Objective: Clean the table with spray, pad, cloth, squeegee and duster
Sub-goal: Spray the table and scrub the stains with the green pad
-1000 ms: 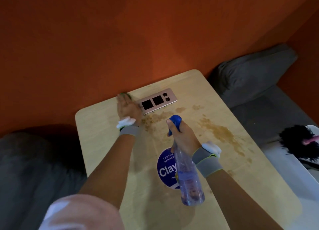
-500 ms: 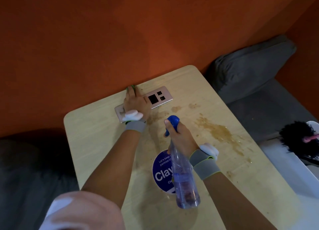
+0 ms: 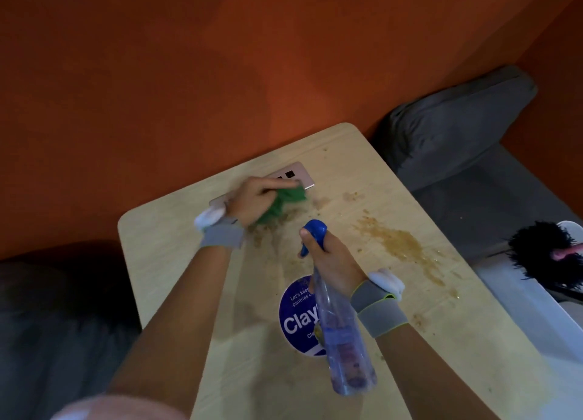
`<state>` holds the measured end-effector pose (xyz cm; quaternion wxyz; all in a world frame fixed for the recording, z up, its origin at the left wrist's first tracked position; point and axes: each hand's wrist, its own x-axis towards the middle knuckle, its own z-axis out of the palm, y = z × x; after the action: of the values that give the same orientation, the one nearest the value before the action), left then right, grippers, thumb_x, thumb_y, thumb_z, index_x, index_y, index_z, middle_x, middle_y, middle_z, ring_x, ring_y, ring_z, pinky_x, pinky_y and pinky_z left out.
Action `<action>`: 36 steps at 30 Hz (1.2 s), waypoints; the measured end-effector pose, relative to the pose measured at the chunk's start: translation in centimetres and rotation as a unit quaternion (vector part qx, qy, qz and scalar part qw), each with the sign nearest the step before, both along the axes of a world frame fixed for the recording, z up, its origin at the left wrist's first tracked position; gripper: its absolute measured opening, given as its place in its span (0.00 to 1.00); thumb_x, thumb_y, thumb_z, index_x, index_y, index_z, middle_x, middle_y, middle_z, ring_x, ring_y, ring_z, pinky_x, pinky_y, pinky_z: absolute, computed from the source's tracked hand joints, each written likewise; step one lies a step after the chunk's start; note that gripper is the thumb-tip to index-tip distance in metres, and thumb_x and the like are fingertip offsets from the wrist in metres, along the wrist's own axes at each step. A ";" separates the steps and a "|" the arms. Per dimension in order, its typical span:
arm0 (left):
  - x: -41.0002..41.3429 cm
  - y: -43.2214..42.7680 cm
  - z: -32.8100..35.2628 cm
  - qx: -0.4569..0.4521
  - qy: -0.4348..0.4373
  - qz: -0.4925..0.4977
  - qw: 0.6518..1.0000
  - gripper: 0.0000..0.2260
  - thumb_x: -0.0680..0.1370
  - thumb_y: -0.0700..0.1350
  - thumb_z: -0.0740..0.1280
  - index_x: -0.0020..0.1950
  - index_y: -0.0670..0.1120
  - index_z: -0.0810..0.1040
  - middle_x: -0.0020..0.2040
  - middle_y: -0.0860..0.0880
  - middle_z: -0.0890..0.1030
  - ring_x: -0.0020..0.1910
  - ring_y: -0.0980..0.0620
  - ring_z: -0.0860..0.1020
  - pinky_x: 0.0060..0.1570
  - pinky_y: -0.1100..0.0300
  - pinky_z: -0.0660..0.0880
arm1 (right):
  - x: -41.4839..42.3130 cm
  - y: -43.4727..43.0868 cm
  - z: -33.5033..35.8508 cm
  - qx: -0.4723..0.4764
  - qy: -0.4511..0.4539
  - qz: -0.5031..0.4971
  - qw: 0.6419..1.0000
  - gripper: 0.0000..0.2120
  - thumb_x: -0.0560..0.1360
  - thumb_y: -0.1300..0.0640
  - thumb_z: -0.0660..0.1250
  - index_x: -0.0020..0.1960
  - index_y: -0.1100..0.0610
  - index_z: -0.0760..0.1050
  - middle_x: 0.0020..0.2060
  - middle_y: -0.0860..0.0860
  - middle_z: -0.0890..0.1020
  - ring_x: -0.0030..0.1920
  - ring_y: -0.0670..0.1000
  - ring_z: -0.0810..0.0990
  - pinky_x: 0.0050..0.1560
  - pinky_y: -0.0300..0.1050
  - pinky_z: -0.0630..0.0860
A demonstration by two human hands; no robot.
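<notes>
- Right now the left hand (image 3: 252,198) is pressing a green scouring pad (image 3: 285,200) against the tabletop (image 3: 164,239), its fingers bent over the pad and holding it — the hand is blurred.
- The pad is lying at the near edge of a metal socket panel (image 3: 296,175) on the far side of the tabletop, and it is touching a patch of brown smears (image 3: 268,230).
- The right hand (image 3: 334,262) is gripping a clear spray bottle (image 3: 344,340) round its neck, with the thumb resting by the blue trigger head (image 3: 315,235).
- The bottle is hanging tilted above the tabletop, base toward the camera, and is partly covering a round blue sticker (image 3: 296,318).
- A larger brown spill (image 3: 400,246) is spreading to the right of the trigger head — well apart from the pad.
- Both wrists are wearing grey bands (image 3: 378,312).
- A black feather duster (image 3: 536,252) is lying in a white container (image 3: 520,303) off the tabletop's right edge, near a grey cushion (image 3: 457,123).
</notes>
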<state>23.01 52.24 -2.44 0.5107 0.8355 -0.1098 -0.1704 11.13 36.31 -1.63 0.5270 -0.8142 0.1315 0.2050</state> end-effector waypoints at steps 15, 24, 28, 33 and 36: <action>-8.1 4.3 -5.3 0.363 -0.118 0.165 0.909 0.24 0.79 0.46 0.55 0.76 0.42 0.62 0.77 0.41 0.57 0.76 0.41 0.56 0.74 0.47 0.52 | -0.3 0.9 0.0 -0.026 -0.021 0.012 0.999 0.19 0.81 0.43 0.56 0.53 0.60 0.72 0.26 0.44 0.73 0.26 0.43 0.74 0.39 0.39 0.73; -9.5 3.5 -4.6 0.390 -0.125 0.168 0.897 0.27 0.77 0.49 0.52 0.75 0.43 0.63 0.77 0.44 0.57 0.74 0.42 0.60 0.71 0.44 0.55 | -0.5 0.5 -0.2 -0.032 -0.017 0.004 0.999 0.18 0.81 0.42 0.55 0.53 0.58 0.70 0.19 0.41 0.74 0.22 0.39 0.74 0.36 0.37 0.69; -9.2 3.1 -4.6 0.390 -0.108 0.173 0.898 0.27 0.75 0.48 0.49 0.73 0.41 0.67 0.75 0.42 0.62 0.67 0.39 0.69 0.63 0.45 0.66 | -0.5 0.8 -0.1 -0.047 -0.027 0.006 0.999 0.21 0.81 0.42 0.55 0.56 0.60 0.71 0.24 0.45 0.76 0.28 0.43 0.75 0.36 0.37 0.69; -9.1 4.1 -4.0 0.386 -0.150 0.183 0.891 0.24 0.73 0.49 0.58 0.67 0.45 0.75 0.63 0.42 0.72 0.57 0.39 0.71 0.51 0.47 0.71 | -0.3 1.0 0.2 -0.053 -0.039 0.004 0.998 0.19 0.81 0.42 0.55 0.52 0.58 0.71 0.28 0.46 0.75 0.29 0.44 0.74 0.33 0.35 0.67; -8.7 5.5 -4.1 0.414 -0.190 0.151 0.877 0.23 0.74 0.50 0.59 0.68 0.46 0.74 0.66 0.44 0.71 0.66 0.42 0.68 0.63 0.47 0.66 | -0.3 0.9 0.2 -0.050 -0.036 0.005 0.998 0.20 0.81 0.41 0.55 0.54 0.58 0.71 0.32 0.49 0.78 0.33 0.47 0.76 0.36 0.39 0.69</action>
<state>14.34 57.77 -6.58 0.1071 0.9934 0.0031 0.0413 10.82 37.19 -1.42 0.4892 -0.8470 0.1184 0.1712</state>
